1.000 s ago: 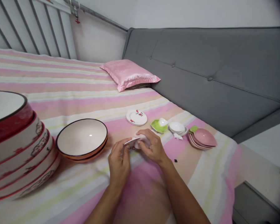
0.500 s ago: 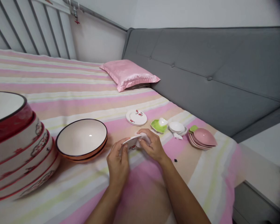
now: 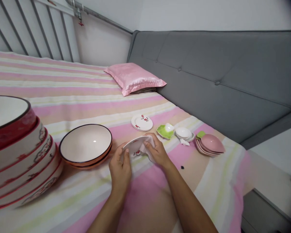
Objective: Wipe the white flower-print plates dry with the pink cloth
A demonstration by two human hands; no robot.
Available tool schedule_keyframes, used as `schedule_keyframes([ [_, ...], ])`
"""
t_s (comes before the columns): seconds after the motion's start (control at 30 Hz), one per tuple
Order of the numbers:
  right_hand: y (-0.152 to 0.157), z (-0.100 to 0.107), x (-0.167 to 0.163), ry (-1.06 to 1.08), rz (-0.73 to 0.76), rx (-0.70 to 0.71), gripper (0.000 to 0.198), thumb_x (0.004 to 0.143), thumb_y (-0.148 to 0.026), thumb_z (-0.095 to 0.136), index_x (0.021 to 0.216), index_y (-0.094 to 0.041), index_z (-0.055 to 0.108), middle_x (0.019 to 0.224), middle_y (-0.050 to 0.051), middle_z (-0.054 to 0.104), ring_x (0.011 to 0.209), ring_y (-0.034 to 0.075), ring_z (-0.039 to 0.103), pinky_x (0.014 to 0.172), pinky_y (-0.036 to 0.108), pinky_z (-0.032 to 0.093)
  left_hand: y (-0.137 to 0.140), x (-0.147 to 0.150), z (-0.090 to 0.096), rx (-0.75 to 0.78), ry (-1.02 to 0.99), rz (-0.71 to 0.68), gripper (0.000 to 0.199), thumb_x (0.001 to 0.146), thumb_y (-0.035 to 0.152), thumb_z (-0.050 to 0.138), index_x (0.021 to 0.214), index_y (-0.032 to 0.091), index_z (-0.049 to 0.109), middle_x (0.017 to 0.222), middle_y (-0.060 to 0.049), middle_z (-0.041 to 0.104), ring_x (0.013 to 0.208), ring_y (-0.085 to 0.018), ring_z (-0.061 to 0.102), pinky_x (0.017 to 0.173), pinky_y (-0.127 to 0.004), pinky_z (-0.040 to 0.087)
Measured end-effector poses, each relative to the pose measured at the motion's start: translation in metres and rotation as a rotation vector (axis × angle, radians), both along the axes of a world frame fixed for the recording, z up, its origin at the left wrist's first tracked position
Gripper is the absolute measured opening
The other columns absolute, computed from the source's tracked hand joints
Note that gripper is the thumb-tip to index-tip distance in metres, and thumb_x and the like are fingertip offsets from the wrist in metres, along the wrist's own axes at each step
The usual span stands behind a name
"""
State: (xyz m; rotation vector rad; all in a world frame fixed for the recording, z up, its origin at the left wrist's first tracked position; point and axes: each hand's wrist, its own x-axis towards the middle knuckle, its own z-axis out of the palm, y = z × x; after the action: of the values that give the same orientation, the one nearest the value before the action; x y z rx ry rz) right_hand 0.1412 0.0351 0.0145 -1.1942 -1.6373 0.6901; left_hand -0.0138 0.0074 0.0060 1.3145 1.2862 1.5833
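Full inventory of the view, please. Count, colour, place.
held plate: one, white with red flowers, between the hands
cloth: one, white, at the held plate's right side
bowl stack: one, red and white, left edge
orange bowls: at least two, cream inside, nested, centre-left
flowered plates: one stack, white and red, beyond hands
green dish: one, right of flowered plates
white dishes: one stack, right of green dish
pink dishes: one stack, far right
pillow: one, pink, by headboard
headboard: one, grey, back right
sheet: one, striped, under the dishes
radiator: one, whitish, back left
left hand: one, bare, on held plate
right hand: one, bare, on cloth
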Motion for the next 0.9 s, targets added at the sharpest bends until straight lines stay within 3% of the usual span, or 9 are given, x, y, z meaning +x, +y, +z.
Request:
schedule_keyframes([
  [0.13,0.004,-0.004,0.001,0.12,-0.077,0.004,0.028,0.086,-0.039,0.051,0.107,-0.02,0.053,0.09,0.001,0.061,0.082,0.016,0.057,0.074,0.026,0.046,-0.002,0.0,0.001,0.045,0.124,0.002,0.039,0.085,0.03,0.05,0.123,0.019,0.05,0.127,-0.011,0.056,0.117,-0.023,0.05,0.098,-0.039,0.039],
  [0.27,0.006,-0.002,0.007,0.174,-0.089,-0.036,0.029,0.088,-0.041,0.047,0.105,-0.019,0.055,0.091,0.003,0.062,0.083,0.017,0.058,0.074,0.026,0.046,-0.007,0.002,0.005,0.059,0.219,-0.026,0.048,0.084,0.03,0.053,0.13,0.02,0.045,0.132,-0.011,0.053,0.12,-0.024,0.049,0.1,-0.041,0.039],
  [0.5,0.002,0.0,0.013,-0.255,-0.103,-0.133,0.03,0.092,-0.039,0.039,0.102,-0.021,0.06,0.092,0.003,0.067,0.084,0.018,0.06,0.074,0.028,0.044,-0.005,0.002,0.001,-0.041,0.336,0.056,0.049,0.079,0.035,0.059,0.124,0.017,0.05,0.124,-0.014,0.055,0.112,-0.027,0.054,0.093,-0.044,0.043],
  [0.63,0.002,0.0,0.008,-0.432,-0.212,-0.181,0.03,0.093,-0.038,0.037,0.105,-0.023,0.06,0.093,0.005,0.068,0.086,0.02,0.061,0.073,0.027,0.041,-0.005,0.003,0.009,0.064,0.412,0.095,0.036,0.08,0.034,0.058,0.112,0.017,0.057,0.113,-0.012,0.06,0.107,-0.026,0.055,0.091,-0.043,0.044],
  [0.77,0.006,-0.002,0.006,-0.453,-0.258,-0.212,0.03,0.092,-0.04,0.037,0.098,-0.023,0.061,0.088,0.006,0.069,0.083,0.021,0.061,0.07,0.028,0.038,-0.009,0.007,0.017,0.262,0.451,0.125,0.016,0.081,0.028,0.058,0.094,0.019,0.06,0.097,-0.006,0.063,0.096,-0.021,0.057,0.085,-0.036,0.045],
  [0.9,0.011,-0.005,0.01,-0.445,-0.283,-0.245,0.029,0.091,-0.04,0.039,0.092,-0.023,0.062,0.087,0.006,0.069,0.082,0.023,0.061,0.067,0.028,0.037,-0.011,0.011,0.019,0.368,0.514,0.123,0.003,0.081,0.023,0.058,0.081,0.02,0.058,0.081,-0.002,0.062,0.08,-0.017,0.058,0.074,-0.03,0.046],
])
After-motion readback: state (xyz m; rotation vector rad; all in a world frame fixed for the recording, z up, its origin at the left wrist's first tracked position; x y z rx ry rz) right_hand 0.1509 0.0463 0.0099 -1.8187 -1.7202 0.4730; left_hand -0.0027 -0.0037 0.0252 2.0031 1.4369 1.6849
